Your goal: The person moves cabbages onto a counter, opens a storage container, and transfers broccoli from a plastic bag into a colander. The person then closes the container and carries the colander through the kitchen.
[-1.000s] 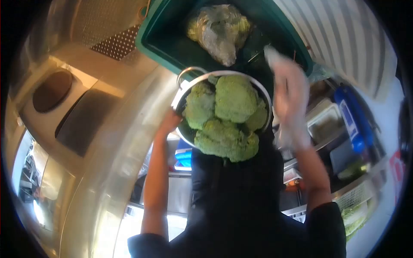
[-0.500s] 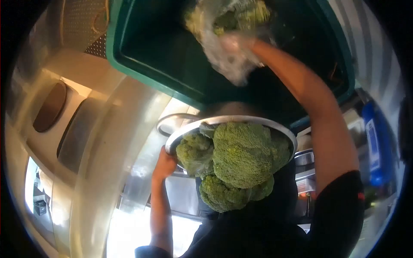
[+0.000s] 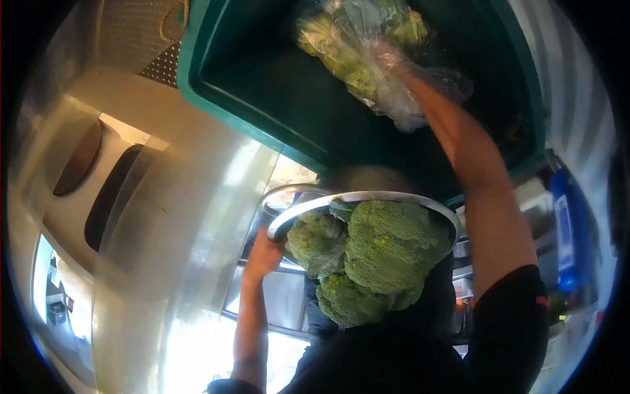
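Observation:
Against my body rests a round metal bowl (image 3: pixel 374 196) heaped with several heads of broccoli (image 3: pixel 390 246). My left hand (image 3: pixel 264 256) is closed on the left side of its rim; the fingertips are hidden. My right hand (image 3: pixel 392 62), a little blurred, reaches over a deep green bin (image 3: pixel 252 125) and is closed on a clear plastic bag (image 3: pixel 430 121). Pale yellow-green vegetables (image 3: pixel 325 43) show through the plastic, their kind unclear. Whether the bag touches the bin's bottom I cannot tell.
Left of the bin stretches a pale, shiny surface (image 3: pixel 164 190), with a perforated panel (image 3: pixel 161 65) beyond it. A second round metal rim (image 3: pixel 282 192) shows behind the bowl. At the right hangs a blue object (image 3: pixel 567 230) beside shelves holding several items.
My right hand and the plastic bag have shifted right and slightly down in view, and the bag has turned. Bowl, broccoli and left hand sit a little further right.

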The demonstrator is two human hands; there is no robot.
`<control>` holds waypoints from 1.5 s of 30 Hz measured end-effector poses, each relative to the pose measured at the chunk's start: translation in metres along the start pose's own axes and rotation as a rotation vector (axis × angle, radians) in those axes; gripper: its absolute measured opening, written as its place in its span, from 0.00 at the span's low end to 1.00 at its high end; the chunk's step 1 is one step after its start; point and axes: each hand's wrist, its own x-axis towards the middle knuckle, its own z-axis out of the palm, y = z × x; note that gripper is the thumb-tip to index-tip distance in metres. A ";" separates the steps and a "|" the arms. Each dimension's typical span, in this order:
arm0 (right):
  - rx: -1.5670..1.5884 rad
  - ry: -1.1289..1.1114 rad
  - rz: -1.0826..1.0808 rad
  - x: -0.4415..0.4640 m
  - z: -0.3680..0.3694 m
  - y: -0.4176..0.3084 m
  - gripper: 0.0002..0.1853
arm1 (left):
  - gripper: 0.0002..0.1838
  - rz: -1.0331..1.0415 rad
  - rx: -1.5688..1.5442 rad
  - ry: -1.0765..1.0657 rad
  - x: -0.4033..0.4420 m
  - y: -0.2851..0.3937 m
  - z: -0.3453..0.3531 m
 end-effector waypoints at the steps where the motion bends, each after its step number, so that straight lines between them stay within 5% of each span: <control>1: -0.004 0.100 -0.048 0.007 0.021 0.010 0.14 | 0.16 0.003 0.010 0.004 0.001 0.001 0.000; 5: -0.277 -0.127 0.176 0.009 0.017 -0.026 0.13 | 0.15 -0.010 -0.051 0.009 0.005 -0.001 0.002; 9: -0.134 -0.045 -0.130 0.006 0.054 -0.018 0.14 | 0.14 0.015 -0.010 0.013 0.003 -0.012 0.007; 13: 0.080 0.045 0.191 -0.031 -0.017 -0.098 0.16 | 0.15 -0.024 -0.106 0.023 0.003 0.000 0.007; 17: -0.508 0.255 -0.098 -0.014 0.027 -0.011 0.14 | 0.15 0.027 -0.016 0.047 0.002 -0.019 0.004; 19: -0.508 0.141 -0.033 -0.018 0.032 -0.008 0.13 | 0.14 0.047 -0.029 0.074 0.001 -0.021 0.005; 22: -0.755 0.204 -0.249 -0.012 0.060 0.034 0.11 | 0.14 0.042 -0.024 0.065 0.001 -0.024 0.004; 28: -0.725 -0.185 0.090 -0.014 0.031 0.008 0.16 | 0.13 0.045 0.083 0.064 0.002 -0.033 0.000; 33: -0.421 0.177 -0.072 -0.023 0.032 0.011 0.15 | 0.13 0.033 0.092 0.047 0.004 -0.042 0.001; 37: -0.361 0.218 -0.044 -0.034 0.027 -0.010 0.18 | 0.13 0.001 0.092 0.156 0.001 -0.053 0.006; 43: -0.337 -0.055 0.195 -0.025 0.017 -0.027 0.17 | 0.14 0.048 0.015 0.007 0.001 -0.006 0.006; 45: 0.106 0.063 0.208 -0.017 0.037 -0.004 0.16 | 0.14 0.041 0.015 0.046 0.001 -0.027 0.008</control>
